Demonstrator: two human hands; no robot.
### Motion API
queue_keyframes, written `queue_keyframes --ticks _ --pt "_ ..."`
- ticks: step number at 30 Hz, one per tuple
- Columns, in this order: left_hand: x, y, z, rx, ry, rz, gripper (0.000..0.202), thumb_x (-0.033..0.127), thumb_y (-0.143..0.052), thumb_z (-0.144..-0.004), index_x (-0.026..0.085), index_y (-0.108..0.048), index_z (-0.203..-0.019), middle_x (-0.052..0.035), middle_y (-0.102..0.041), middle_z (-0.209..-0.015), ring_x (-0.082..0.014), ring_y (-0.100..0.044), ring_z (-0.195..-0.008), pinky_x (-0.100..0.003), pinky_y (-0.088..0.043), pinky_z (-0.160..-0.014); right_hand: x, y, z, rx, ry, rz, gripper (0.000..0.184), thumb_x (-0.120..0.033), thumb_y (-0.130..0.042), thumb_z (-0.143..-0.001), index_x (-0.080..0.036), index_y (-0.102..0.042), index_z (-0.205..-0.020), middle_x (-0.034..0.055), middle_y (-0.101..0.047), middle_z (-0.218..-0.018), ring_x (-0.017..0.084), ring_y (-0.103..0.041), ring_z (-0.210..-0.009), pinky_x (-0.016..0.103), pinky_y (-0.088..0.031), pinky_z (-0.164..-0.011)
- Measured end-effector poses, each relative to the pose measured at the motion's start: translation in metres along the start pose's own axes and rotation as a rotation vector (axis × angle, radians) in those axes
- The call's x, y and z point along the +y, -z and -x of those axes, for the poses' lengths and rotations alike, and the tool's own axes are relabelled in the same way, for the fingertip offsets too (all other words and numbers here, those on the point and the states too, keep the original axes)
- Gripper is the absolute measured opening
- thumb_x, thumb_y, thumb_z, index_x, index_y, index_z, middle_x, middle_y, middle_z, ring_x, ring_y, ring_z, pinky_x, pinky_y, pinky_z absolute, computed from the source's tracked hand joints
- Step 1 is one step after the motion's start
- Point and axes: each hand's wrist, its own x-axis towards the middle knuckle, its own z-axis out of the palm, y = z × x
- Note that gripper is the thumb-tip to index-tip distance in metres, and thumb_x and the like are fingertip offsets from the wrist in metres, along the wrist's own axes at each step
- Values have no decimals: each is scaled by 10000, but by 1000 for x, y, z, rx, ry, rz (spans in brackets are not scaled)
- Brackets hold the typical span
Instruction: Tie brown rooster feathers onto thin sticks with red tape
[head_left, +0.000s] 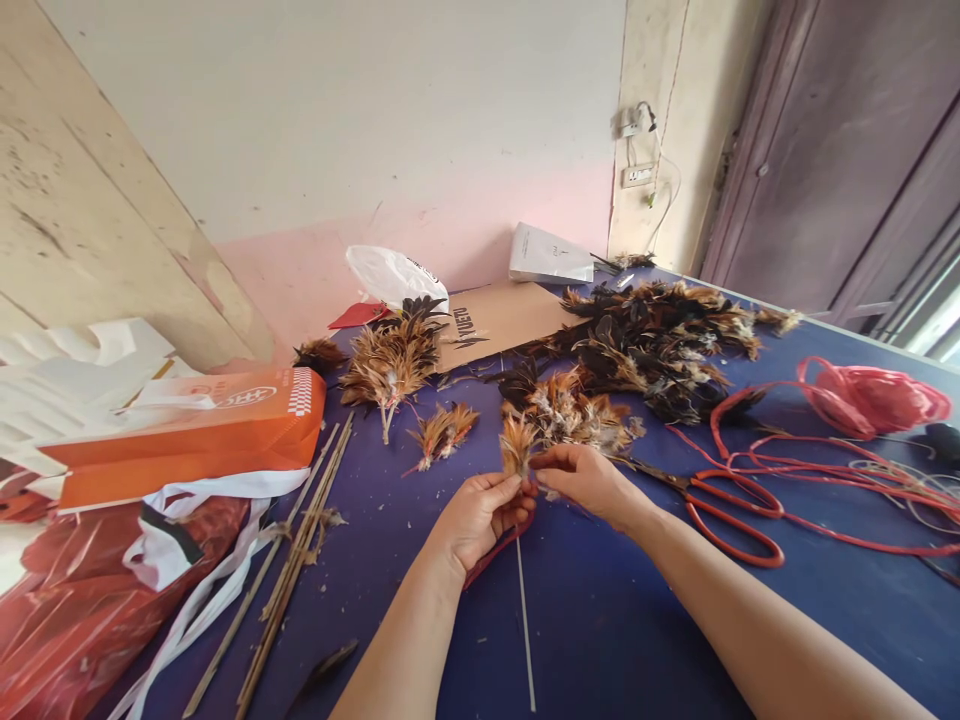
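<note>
My left hand (484,515) is closed, its thumb and fingers pinching the base of a small bunch of brown feathers (517,447). A thin pale stick (524,620) runs from below this hand toward me. Pink plastic string (491,560) hangs beneath the left palm. My right hand (574,478) is at the right side of the bunch, fingers bent together against it; what they pinch is hidden. Just beyond lies a pile of tan feathers (581,420). Red-handled scissors (731,510) rest right of my right wrist.
Dark feathers (652,340) are heaped at the back right near a cardboard sheet (502,310). A feather duster head (394,360) and small tied tufts (444,435) lie left. Bamboo sticks (300,560), an orange bag (202,440) and a pink string roll (874,395) flank the workspace.
</note>
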Motion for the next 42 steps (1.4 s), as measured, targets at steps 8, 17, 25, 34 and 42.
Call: queue_keyframes --ticks 8,17,25,34,42 --pt "2 4 1 -93 77 207 88 106 -579 -736 45 -642 -743 -81 -619 -698 -92 -586 -584 -154 -471 -518 -4 2 4 -199 -105 -431 242 -326 -645 -637 -137 -622 -786 -5 -582 -648 34 -376 -447 173 -250 -402" --pt "3 4 0 -17 63 145 84 133 -601 -721 63 -648 -716 -66 -610 -627 -103 -586 -577 -166 -465 -520 -3 0 3 -130 -108 -408 207 -313 -662 -616 -137 -569 -673 -61 -451 -458 31 -329 -400 169 -225 -377" --pt "5 -9 6 -3 -211 -309 214 288 -638 -689 125 -689 -820 -69 -671 -821 -142 -581 -735 -217 -439 -661 4 11 -7 166 -240 -301 190 -297 -602 -611 -165 -470 -579 -99 -315 -353 27 -247 -323 171 -157 -328" --pt "-7 -11 0 97 -158 -175 250 313 -668 -647 109 -693 -790 -92 -682 -777 -170 -596 -746 -247 -424 -686 3 4 -4 46 -208 -468 238 -349 -621 -632 -144 -501 -629 -67 -416 -436 26 -309 -358 169 -201 -341" --pt "-6 -11 -1 153 -204 -57 270 299 -679 -642 110 -691 -835 -96 -684 -795 -165 -599 -754 -245 -416 -704 5 -5 -2 3 -167 -422 266 -375 -643 -626 -143 -523 -679 -62 -447 -433 39 -356 -375 175 -255 -370"
